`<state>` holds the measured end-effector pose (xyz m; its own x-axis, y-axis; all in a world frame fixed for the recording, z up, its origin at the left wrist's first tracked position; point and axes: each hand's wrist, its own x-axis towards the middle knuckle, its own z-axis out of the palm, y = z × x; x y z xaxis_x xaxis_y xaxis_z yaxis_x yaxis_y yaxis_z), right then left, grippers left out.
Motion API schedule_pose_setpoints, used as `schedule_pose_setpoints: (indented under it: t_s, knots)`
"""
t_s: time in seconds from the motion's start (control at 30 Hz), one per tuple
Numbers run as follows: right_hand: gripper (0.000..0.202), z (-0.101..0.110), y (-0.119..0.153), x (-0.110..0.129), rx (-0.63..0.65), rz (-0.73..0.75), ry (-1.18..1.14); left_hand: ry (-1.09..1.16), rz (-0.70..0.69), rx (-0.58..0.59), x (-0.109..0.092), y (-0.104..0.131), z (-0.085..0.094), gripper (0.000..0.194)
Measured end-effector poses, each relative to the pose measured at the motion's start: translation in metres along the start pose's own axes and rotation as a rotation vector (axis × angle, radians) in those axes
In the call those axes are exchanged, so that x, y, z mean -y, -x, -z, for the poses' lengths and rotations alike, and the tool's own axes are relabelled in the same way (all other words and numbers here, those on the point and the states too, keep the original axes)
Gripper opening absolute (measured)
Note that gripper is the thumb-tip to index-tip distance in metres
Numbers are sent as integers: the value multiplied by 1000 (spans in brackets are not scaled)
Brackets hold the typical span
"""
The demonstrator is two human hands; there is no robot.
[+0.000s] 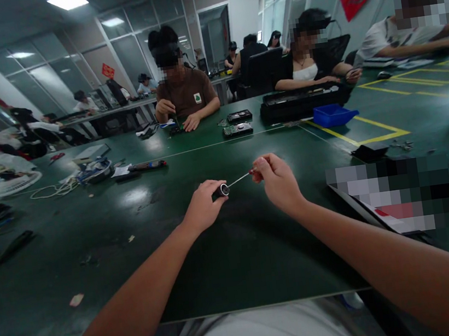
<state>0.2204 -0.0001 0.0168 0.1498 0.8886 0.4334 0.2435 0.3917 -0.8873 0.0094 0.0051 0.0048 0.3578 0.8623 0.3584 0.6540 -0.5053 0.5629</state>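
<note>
My left hand (203, 208) is closed around a short black cylinder (218, 192) with a bright silver ring at its end. That ringed end faces right and toward me. In my right hand (279, 181) is a thin screwdriver (239, 178), pinched at its small reddish handle. Its metal shaft slants down to the left, and its tip meets the cylinder's ringed end; how far in it reaches I cannot tell. Both hands are raised over the green table (206, 280), near its middle.
Across the table a person in a brown shirt (190, 92) works. Near them lie hard drives (238, 129), a long black device (303, 105) and a blue tray (334, 115). At left are a bundle of cables (95, 171) and a black-handled tool (13, 246).
</note>
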Motion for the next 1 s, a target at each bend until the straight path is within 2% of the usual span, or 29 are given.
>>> schedule_pose_setpoints:
  t_s: [0.23,0.37,0.53,0.67,0.77,0.87,0.93,1.0]
  knots:
    - [23,2,3,10,77,123,269,-25,-1,23,-1,0,-2,39]
    - [22,3,3,13,56,157,340,-26,-8,29,4,0,-1,38]
    - [21,5,3,14,12,175,362,8,-4,-30,4,0,0,43]
    - [21,6,4,15,-1,179,349,111,90,-78,6,-3,-1,43]
    - [20,6,5,16,0,178,324,343,229,-85,8,-7,-1,39]
    - [21,7,5,16,1,168,308,495,338,-45,4,-7,5,32]
    - [21,7,5,16,-4,167,302,400,294,16,-3,-5,11,28]
    - [21,7,5,16,-8,167,301,217,187,115,-13,-2,16,28]
